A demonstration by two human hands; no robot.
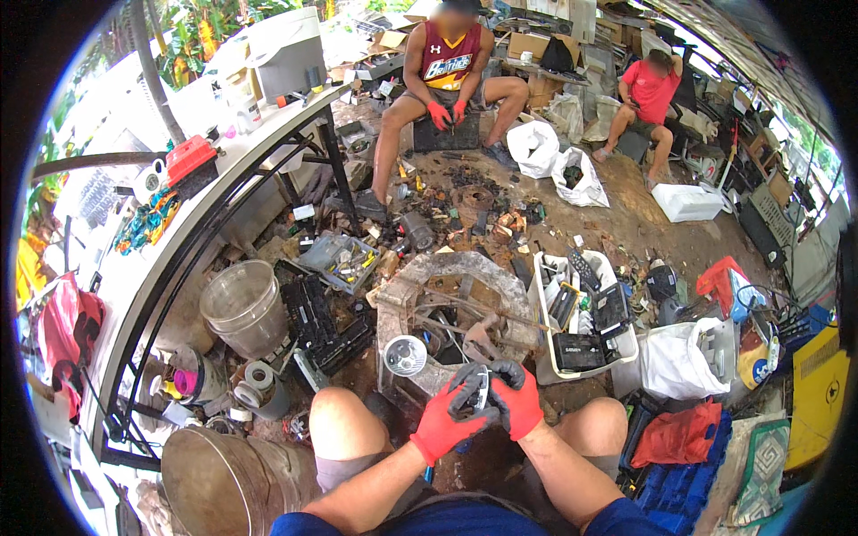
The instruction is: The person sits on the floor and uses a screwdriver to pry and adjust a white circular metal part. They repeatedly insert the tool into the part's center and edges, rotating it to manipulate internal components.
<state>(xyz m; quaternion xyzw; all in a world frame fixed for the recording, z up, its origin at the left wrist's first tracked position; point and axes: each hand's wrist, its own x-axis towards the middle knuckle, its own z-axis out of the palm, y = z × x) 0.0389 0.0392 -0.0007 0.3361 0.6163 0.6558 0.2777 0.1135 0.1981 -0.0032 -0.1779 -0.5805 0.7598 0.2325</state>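
Note:
Both my hands wear red gloves with dark grey palms and fingers, and they meet between my knees. My left hand [453,413] and my right hand [517,401] close round a small part [483,389] with a pale, narrow edge. The fingers cover most of it, so its kind cannot be made out. Just beyond my left hand, a shiny silver reflector-like bowl [405,355] sits on the near left side of a worn, dirty frame-shaped stand [404,295]. Thin rods and scraps lie inside that frame.
A white bin [539,308] of electronic parts stands right of the frame, beside a white sack [684,357]. Buckets [239,295] and a long table [241,161] line the left. Scrap covers the ground ahead, where a person in red gloves [447,114] sits; another person [650,94] sits farther right.

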